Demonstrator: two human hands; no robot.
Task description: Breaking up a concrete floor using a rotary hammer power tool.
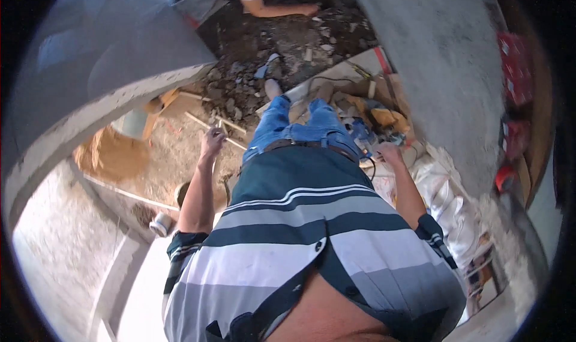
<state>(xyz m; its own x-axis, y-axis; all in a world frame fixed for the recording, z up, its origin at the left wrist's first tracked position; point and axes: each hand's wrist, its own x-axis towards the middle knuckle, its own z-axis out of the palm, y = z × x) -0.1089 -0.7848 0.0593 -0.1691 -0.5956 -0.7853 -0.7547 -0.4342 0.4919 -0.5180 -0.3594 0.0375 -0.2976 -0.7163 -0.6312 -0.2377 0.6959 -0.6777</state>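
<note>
My left hand (213, 141) hangs out beside my left thigh with its fingers closed. A pale thin strip shows right at the fingers; whether it is held or lies behind them is unclear. Below it, wooden strips (198, 121) lie on the sandy floor. My right hand (390, 152) is beside my right hip, its fingers curled inward and whatever they may hold hidden. Close to that hand are white sacks (441, 183) and a jumble of tools and cloth (360, 129).
Broken rubble (240, 84) covers dark soil ahead, where another person's arm (276, 10) reaches in. A sand heap (108, 153) and a bucket (131, 125) are at the left, behind a curved concrete edge (120, 96). On the right stands a grey wall (441, 72) with red packages (515, 69) beyond.
</note>
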